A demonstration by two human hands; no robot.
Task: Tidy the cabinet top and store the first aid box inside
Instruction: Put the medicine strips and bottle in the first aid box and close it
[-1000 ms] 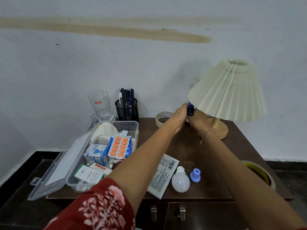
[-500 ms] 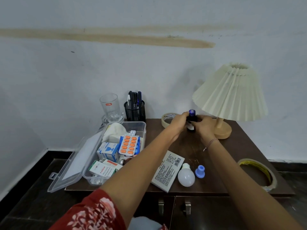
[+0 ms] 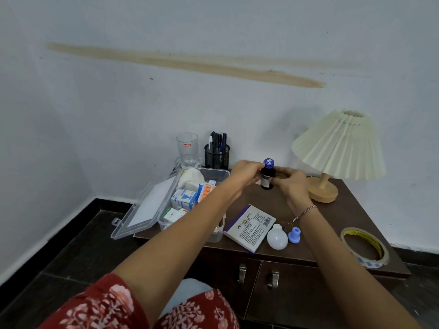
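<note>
A: Both hands up: left hand and right hand pinch the small bottle between them, above the cabinet top.

B: The first aid box sits open at the left, holding medicine packs.

We see bare bench between the lamp base and the tape roll at the right front corner, room enough for hands to pass. The open first aid box fills the left end, its lid hanging past the edge. A glass and pen holder block the back. A flat carton, bulb and small blue cap crowd the front middle.
</note>
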